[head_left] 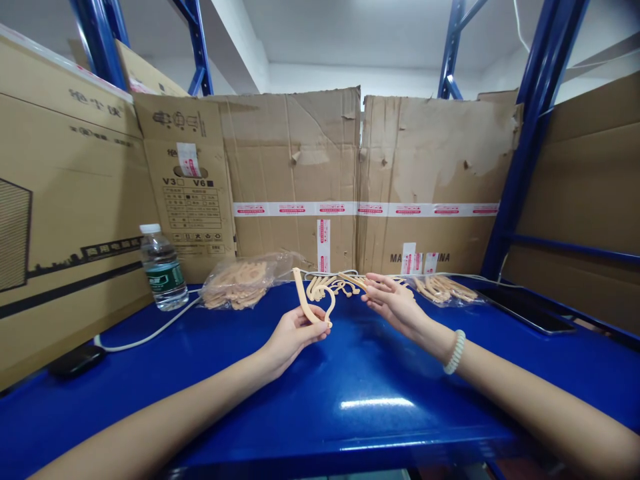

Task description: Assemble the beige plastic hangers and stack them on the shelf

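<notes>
Hanger piece, beige, sits pinched in the left hand just before the pile on the blue desk. The right hand touches the pile; I cannot tell its grip. Behind-left of the pile, a box reads "V3", "V6".

Single head-worn view, wide-angle. Looks forward and slightly down from just behind the forearms, close over the blue tabletop. Faces the cardboard boxes at the rear. Left hand and right hand near frame centre, at short range.
</notes>
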### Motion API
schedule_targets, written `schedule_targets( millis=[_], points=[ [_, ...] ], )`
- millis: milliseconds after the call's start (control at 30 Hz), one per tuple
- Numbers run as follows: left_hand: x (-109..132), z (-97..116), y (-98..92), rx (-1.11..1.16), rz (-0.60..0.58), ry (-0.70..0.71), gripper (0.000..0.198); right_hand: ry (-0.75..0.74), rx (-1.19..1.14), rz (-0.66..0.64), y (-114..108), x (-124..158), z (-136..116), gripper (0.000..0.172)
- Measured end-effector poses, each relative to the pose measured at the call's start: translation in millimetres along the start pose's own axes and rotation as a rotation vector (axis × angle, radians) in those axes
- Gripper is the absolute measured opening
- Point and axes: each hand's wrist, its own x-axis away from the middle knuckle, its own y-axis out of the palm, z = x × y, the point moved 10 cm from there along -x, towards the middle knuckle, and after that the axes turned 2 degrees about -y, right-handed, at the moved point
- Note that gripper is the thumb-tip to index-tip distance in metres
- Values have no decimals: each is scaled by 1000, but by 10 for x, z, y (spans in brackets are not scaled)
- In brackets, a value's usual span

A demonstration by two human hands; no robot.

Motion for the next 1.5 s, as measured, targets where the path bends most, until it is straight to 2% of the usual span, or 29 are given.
schedule_targets(
  millis=[133,300,500,767,1033,1200,1400,1500],
  points=[
    [17,-2,5,-5,-12,12,41,160,-63,-66,96,25,256,51],
    [17,25,42,-22,-34,42,38,272,4,-232,315,155,422,43],
    [32,66,101,-82,-81,96,32,204,175,-328,451,248,420,39],
    [45,63,204,-154,-160,95,28,176,185,-380,522,297,380,42],
    [98,63,294,-140,-198,60,28,118,170,-514,656,353,343,67],
    [112,85,277,-157,-173,68,29,100,200,-534,683,371,323,63],
    [95,66,227,-227,-136,68,29,73,247,-529,669,370,327,40],
    [88,76,212,-260,-125,89,28,67,261,-515,660,362,325,36]
  ],
)
